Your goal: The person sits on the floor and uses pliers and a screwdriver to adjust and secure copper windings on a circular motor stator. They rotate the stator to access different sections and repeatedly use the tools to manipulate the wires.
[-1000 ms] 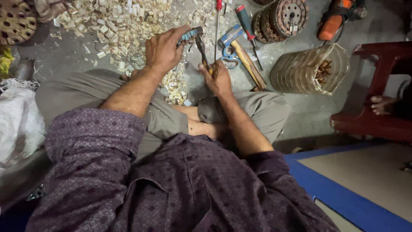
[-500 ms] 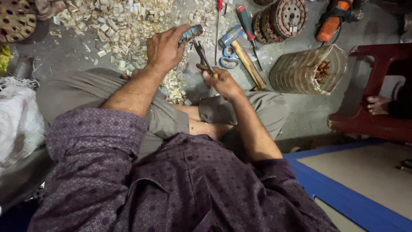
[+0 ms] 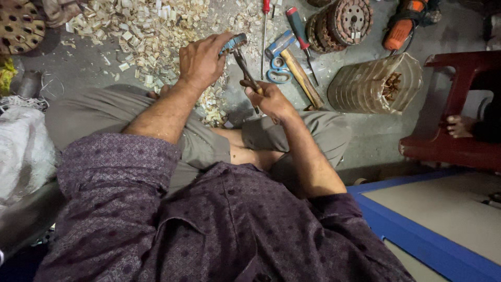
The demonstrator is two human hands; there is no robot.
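1. My left hand point(image 3: 201, 61) is clenched around a small blue-grey metal piece point(image 3: 233, 43), holding it up over the floor point(image 3: 376, 130) in front of my crossed legs.
2. My right hand point(image 3: 271, 99) is closed on the handle of a thin dark tool point(image 3: 244, 65); its tip slants up to the metal piece and touches it.
3. Both hands sit close together, just above my knees.
4. A heap of pale wood chips point(image 3: 141, 26) spreads over the floor beyond my left hand, and some lie right under it.
5. Just beyond my right hand lie blue-handled scissors point(image 3: 279, 73) and a hammer point(image 3: 295, 65) with a wooden handle, touching one another.
6. Two screwdrivers with red handles point(image 3: 292, 21) lie near them, farther out.
7. A round, ribbed motor core point(image 3: 347, 21) rests near the top, with an orange power tool point(image 3: 402, 28) beside it.
8. A pale ribbed cylinder point(image 3: 373, 83) lies on its side to my right.
9. A red plastic stool point(image 3: 459, 104) stands at the far right, another person's foot point(image 3: 462, 125) on it.
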